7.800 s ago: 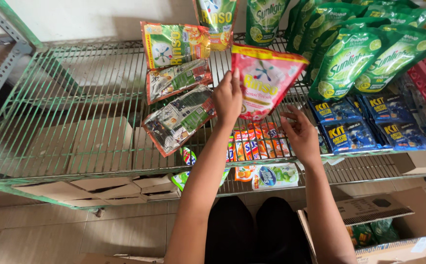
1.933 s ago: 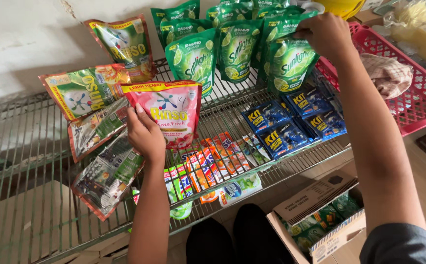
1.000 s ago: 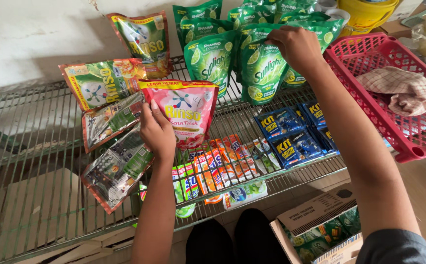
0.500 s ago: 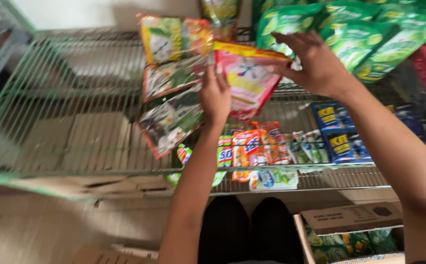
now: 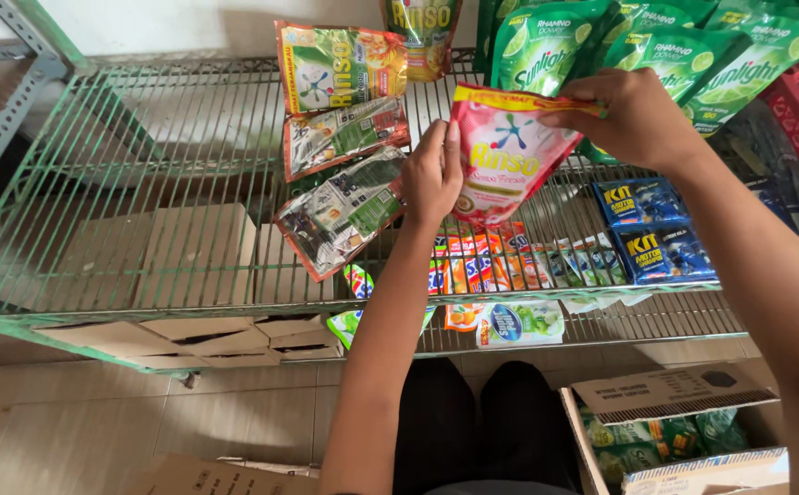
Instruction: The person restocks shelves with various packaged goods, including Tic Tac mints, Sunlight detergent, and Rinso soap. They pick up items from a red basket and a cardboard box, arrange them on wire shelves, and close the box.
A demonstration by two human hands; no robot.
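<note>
Where pouches lie, green wire shelf [image 5: 143, 165], tiled floor [image 5: 97, 412]

I see glossy plastic film on the pink pouch [image 5: 500, 151], pinched between my left hand [image 5: 432, 174] and right hand [image 5: 624, 115]. Beneath both hands, the wire shelf [image 5: 143, 183] is painted metal, its green coat worn. Behind my right hand, green pouches [image 5: 546, 46] shine slickly. Below it, a matt cardboard box [image 5: 674, 394]. Left of my left hand, crinkly shiny sachets [image 5: 340, 215].
</note>
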